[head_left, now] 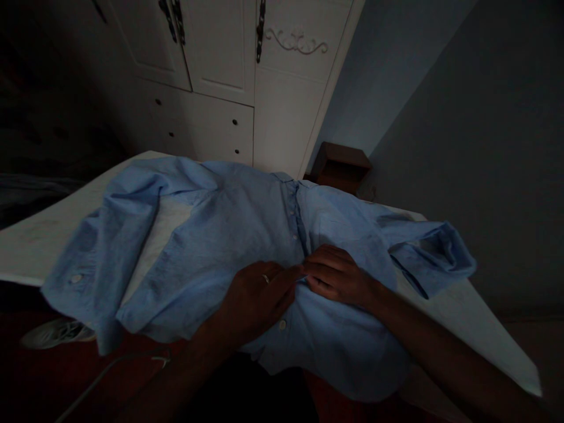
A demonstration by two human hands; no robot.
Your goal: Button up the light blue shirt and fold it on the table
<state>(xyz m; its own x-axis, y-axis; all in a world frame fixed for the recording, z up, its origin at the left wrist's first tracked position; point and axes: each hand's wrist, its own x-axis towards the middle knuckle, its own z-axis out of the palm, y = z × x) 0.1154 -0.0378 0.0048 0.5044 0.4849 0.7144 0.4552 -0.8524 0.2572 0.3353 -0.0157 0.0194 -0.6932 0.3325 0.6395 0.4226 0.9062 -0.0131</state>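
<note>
A light blue button-up shirt (238, 217) lies spread front side up, its collar at the far edge and its hem hanging toward me. Both hands meet at its front opening, a little below the middle. My left hand (259, 296), with a ring on one finger, pinches the fabric of the placket. Close against it, my right hand (337, 273) grips the other side of the opening. Whatever button lies between the fingertips is hidden. Below my left hand a white button (282, 324) shows on the front. One sleeve stretches left, the other lies bunched to the right.
Under the shirt is a white-topped board or table (497, 335). A white wardrobe (220, 53) with drawers stands behind it. A brown wooden box-like stand (343, 164) is by the wall. On the red floor are a shoe (57, 333) and a pale cord (110, 367).
</note>
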